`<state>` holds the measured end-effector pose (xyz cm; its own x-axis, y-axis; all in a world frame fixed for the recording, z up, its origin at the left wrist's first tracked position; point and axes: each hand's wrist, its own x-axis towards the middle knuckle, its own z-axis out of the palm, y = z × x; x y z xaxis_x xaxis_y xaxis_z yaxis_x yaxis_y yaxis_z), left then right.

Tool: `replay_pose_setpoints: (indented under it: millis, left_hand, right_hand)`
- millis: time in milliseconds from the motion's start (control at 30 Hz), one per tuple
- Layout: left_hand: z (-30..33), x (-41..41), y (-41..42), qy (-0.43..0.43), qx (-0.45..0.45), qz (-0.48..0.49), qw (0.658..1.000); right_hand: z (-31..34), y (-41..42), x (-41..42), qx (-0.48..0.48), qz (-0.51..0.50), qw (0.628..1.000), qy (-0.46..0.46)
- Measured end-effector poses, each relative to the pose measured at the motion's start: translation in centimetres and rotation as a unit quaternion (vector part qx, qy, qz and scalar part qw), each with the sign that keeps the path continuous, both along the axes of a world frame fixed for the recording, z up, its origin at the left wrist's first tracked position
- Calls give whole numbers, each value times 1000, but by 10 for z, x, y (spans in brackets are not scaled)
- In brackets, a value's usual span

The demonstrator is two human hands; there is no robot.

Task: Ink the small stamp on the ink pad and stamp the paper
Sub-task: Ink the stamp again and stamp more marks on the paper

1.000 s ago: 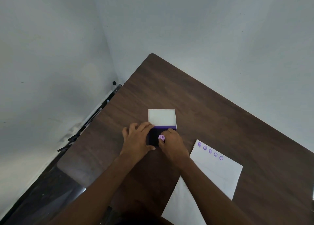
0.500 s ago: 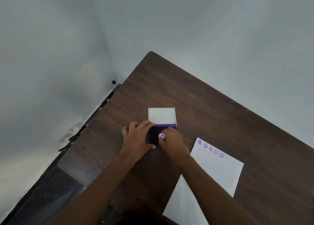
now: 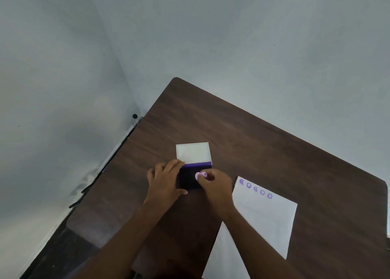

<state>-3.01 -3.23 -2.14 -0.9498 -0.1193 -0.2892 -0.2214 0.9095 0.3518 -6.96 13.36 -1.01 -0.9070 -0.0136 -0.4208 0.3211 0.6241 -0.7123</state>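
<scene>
Ink may smear the paper if the right hand, fingers pinching the small stamp over the ink pad steadied by the flat, spread left hand, tilts it.

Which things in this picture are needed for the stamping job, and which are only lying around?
For the job:
- small stamp, pinched in the right hand
- ink pad, steadied by the left hand
- paper with five purple prints

Lying about:
- ink pad's open white lid
- dark rods beside the table
</scene>
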Motion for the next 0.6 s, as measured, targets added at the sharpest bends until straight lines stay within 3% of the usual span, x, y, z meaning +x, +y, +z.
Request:
replay_pose_setpoints:
  millis: [67, 167, 267, 367, 600]
  left_hand:
    - [3, 1, 3, 9, 7, -4, 1000]
    - [9, 4, 7, 31, 14, -6, 999]
    - [15, 7, 17, 48, 25, -12, 998]
    - [22, 9, 29, 59, 45, -5, 997]
    - [37, 5, 52, 53, 77, 7, 996]
  right_hand:
    - [13, 13, 1, -172, -141, 968, -117]
    - [32, 33, 4, -456, -242, 817, -256]
    - [46, 49, 10, -592, -260, 710, -279]
    - [58, 57, 14, -645, -255, 669, -268]
    - [70, 68, 15, -685, -259, 634, -249]
